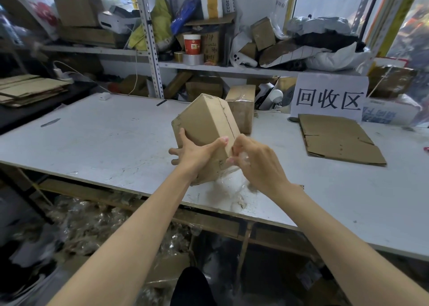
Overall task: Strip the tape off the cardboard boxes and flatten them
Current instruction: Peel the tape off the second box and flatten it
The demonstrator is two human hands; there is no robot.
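A brown cardboard box [206, 122] is tilted up on its near end above the white table [104, 133]. My left hand [197, 153] grips its near left side, thumb across the front face. At the box's lower right edge my right hand [257, 164] pinches a strip of clear tape [232, 185], which trails down in a crumpled sheet onto the table. A second, taped box [241, 107] stands just behind the first. One flattened box [339, 138] lies on the table to the right.
A white sign with black characters [329, 97] stands behind the flattened box. Flattened cardboard is stacked at far left [27, 89]. Cluttered shelves [209, 65] line the back. Crumpled tape and plastic [92, 222] fill the floor under the table's near edge.
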